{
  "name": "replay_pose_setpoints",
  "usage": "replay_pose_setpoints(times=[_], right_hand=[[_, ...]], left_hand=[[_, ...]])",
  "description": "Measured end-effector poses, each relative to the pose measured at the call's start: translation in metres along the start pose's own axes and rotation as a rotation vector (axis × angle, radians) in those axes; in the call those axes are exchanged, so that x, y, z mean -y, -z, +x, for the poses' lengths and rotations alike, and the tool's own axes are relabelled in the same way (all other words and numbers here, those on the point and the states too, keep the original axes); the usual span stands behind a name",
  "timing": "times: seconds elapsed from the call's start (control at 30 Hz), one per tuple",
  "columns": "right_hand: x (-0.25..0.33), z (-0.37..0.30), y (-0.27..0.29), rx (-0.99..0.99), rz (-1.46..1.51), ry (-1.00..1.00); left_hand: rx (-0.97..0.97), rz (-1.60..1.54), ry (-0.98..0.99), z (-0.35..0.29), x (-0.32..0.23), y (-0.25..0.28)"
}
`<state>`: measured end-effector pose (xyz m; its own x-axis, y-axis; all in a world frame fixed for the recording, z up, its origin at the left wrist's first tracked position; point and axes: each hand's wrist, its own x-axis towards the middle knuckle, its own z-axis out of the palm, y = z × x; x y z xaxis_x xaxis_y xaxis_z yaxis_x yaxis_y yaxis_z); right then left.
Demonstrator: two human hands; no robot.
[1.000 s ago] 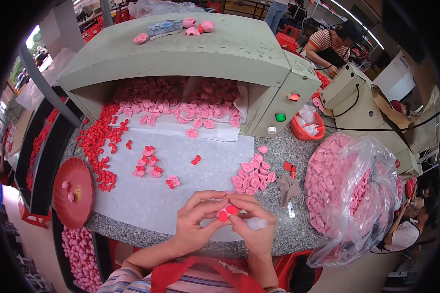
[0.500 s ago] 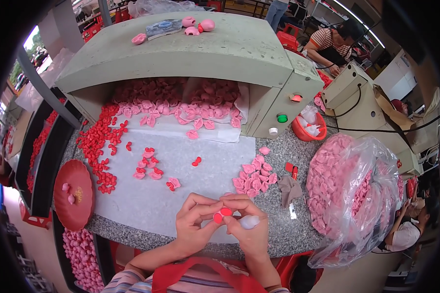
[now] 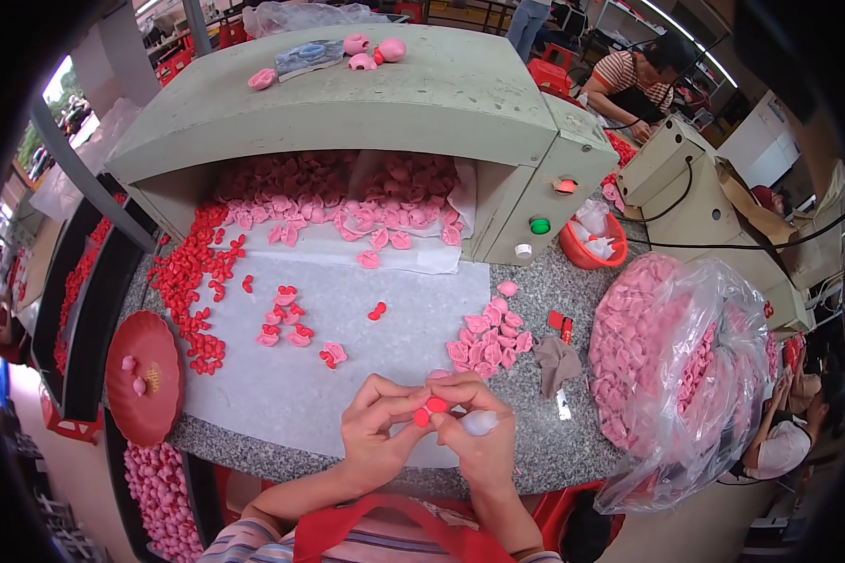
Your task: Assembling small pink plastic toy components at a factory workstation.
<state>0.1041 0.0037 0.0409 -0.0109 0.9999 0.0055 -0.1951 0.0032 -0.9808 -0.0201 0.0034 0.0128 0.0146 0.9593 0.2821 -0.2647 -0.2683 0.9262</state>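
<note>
Near the front edge of the work surface, my left hand and my right hand meet, fingers closed. Between their fingertips is a small red bow-shaped piece, pressed against a pink piece mostly hidden by the fingers. A translucent white squeeze bottle is tucked in my right hand. On the white paper ahead lie several pink shells with red bows and one lone red bow. A pile of bare pink shells lies beyond my right hand.
A grey-green metal oven stands behind, filled with pink shells. Loose red bows spread at left beside a red scalloped plate. At right are a big plastic bag of pink shells, a grey cloth and a red bowl.
Both hands stay together at the same spot. The red bow between the fingertips has tilted slightly; the head view has shifted a little.
</note>
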Motion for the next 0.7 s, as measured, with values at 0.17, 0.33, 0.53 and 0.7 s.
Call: replay_pose_setpoints(times=[0.17, 0.33, 0.53, 0.7], right_hand=[[-0.001, 0.001, 0.001, -0.013, 0.003, -0.005], [-0.005, 0.003, 0.003, -0.028, -0.005, -0.005], [0.013, 0.004, 0.004, -0.1, -0.036, -0.033], [0.014, -0.001, 0.014, -0.098, -0.196, 0.016]], left_hand=[[0.003, 0.035, -0.021, 0.0, 0.002, -0.001], [0.013, 0.031, -0.004, -0.001, 0.003, -0.003], [0.031, -0.525, 0.483, 0.013, 0.002, 0.003], [0.121, -0.673, 0.523, 0.012, -0.001, 0.003]])
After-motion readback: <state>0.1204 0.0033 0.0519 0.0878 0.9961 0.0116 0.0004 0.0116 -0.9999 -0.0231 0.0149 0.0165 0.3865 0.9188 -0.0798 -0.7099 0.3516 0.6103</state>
